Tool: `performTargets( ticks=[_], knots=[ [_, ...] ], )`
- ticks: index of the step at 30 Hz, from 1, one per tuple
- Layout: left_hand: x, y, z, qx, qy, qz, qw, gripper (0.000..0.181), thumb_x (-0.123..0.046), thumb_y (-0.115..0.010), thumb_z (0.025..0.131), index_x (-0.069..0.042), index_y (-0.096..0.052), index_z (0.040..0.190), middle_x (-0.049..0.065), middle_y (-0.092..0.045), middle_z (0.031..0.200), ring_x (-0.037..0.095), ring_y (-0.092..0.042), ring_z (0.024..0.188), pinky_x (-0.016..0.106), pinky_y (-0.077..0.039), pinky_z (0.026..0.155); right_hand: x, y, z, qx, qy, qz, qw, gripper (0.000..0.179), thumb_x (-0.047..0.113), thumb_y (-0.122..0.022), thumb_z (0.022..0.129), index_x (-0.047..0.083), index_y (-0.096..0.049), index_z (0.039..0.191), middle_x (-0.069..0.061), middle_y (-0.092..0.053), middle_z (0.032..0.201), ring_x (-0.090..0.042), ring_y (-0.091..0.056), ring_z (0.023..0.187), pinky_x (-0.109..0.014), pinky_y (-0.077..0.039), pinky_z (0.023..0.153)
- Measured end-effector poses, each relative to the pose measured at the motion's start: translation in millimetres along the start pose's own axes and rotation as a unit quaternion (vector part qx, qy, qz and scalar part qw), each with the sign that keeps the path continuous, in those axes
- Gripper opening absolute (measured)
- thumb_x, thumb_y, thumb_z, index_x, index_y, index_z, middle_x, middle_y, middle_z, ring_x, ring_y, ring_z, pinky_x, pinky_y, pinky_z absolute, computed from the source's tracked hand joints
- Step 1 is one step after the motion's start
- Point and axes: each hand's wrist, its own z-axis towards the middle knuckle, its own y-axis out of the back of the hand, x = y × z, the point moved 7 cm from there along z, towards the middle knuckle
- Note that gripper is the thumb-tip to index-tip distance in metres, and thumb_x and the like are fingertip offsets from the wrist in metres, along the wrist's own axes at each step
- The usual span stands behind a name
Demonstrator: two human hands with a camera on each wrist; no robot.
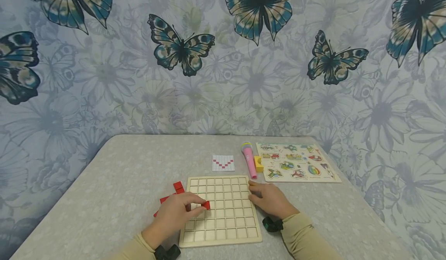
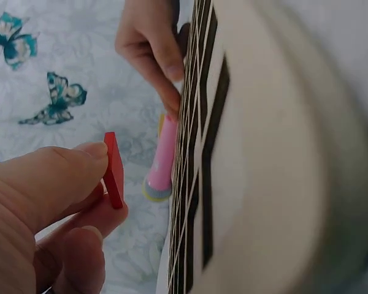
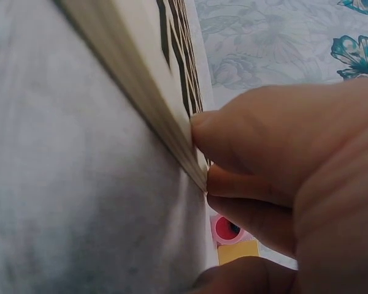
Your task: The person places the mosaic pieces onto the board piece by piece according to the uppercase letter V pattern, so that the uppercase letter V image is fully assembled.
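My left hand [image 1: 174, 212] pinches a flat red square tile [image 2: 114, 170] between thumb and fingertips, above the left part of a wooden grid board [image 1: 220, 245]. In the left wrist view the tile stands on edge, apart from the board. My right hand [image 1: 271, 199] holds the board's right edge near the far corner. In the right wrist view its thumb [image 3: 227, 131] lies on the board's rim and the fingers bend against the side. More red tiles [image 1: 178, 186] lie left of the board, partly hidden behind my left hand.
Beyond the board lies a small card [image 1: 223, 168] with a red V pattern on a grid. A pink toy microphone [image 1: 249, 160], a yellow block [image 1: 258, 164] and a picture puzzle board [image 1: 299, 178] sit at the back right of the table [image 1: 104, 198].
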Motion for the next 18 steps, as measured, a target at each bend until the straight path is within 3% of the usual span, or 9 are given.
performTargets(
  ticks=[5,11,18],
  knots=[
    [-13.8,-11.5,-4.0,0.025,-0.043,-0.010,0.9987,0.018,-0.033,-0.086,0.084,-0.032,-0.082,0.102,-0.020,-0.074,0.094,-0.008,-0.048,0.061,0.017,-0.038,0.049,0,0,0.3,0.003,-0.002,0.004,1.0000,0.040,0.023,-0.070,0.098,0.004,-0.068,0.134,-0.007,-0.060,0.148,-0.035,-0.056,0.135,-0.054,-0.047,0.106],
    [-26.9,-26.9,-8.2,0.078,-0.093,-0.046,0.9916,0.015,-0.031,-0.083,0.088,-0.029,-0.082,0.103,-0.020,-0.075,0.099,-0.009,-0.049,0.063,0.015,-0.042,0.054,-3,-1,0.8,0.002,-0.005,0.000,1.0000,0.041,0.025,-0.070,0.099,0.006,-0.068,0.135,-0.006,-0.059,0.148,-0.034,-0.057,0.135,-0.054,-0.047,0.107],
    [-34.4,-33.3,-11.7,0.065,-0.146,-0.031,0.9866,0.010,-0.027,-0.083,0.088,-0.028,-0.082,0.098,-0.019,-0.075,0.096,-0.012,-0.051,0.068,0.011,-0.044,0.060,-4,-2,1.2,0.003,-0.009,-0.003,0.9999,0.042,0.026,-0.070,0.098,0.007,-0.068,0.135,-0.006,-0.059,0.148,-0.034,-0.057,0.135,-0.053,-0.047,0.107]
  ],
)
